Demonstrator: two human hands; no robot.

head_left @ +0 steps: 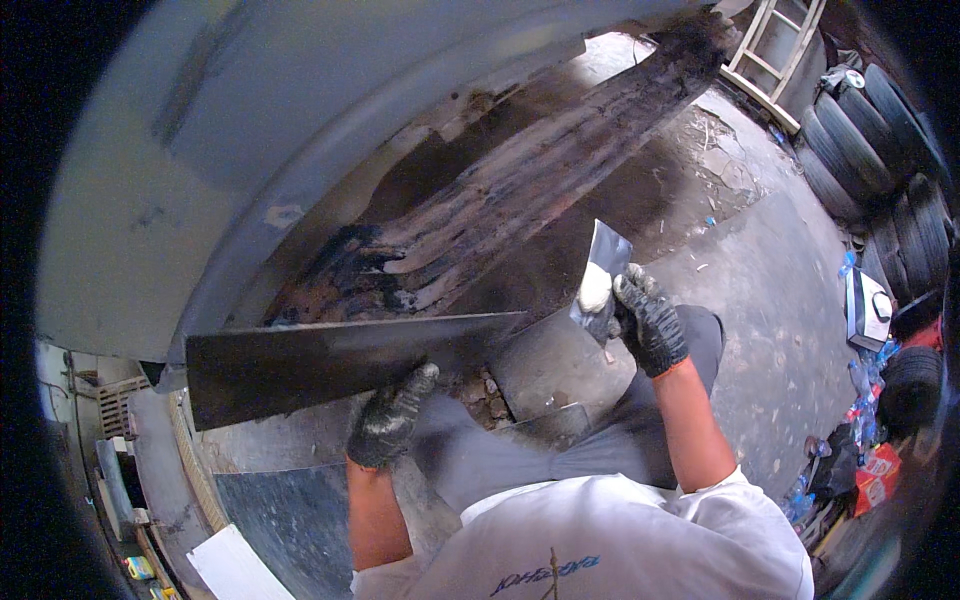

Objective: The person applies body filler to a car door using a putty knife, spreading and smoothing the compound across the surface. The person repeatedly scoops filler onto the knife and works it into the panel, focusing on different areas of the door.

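Observation:
My left hand (390,415), in a dark work glove with pale worn patches, grips the lower edge of a long dark flat panel (300,365). The panel lies across in front of me, its left end close to a grey vehicle body (330,130). In my right hand (652,322), gloved the same way, is a thin metal putty spreader (610,242). A lump of white putty (594,287) sits on the spreader's face. The spreader is held up, apart from the panel and the vehicle body. The fingers behind both things are partly hidden.
A rusty, dirt-caked beam (480,215) runs beneath the body's curved edge. Stacked tires (850,150) and a wooden ladder (775,60) stand at the far right. Nearer on the right are a white box (868,308) and a red bag (877,480). A white board (235,565) lies lower left.

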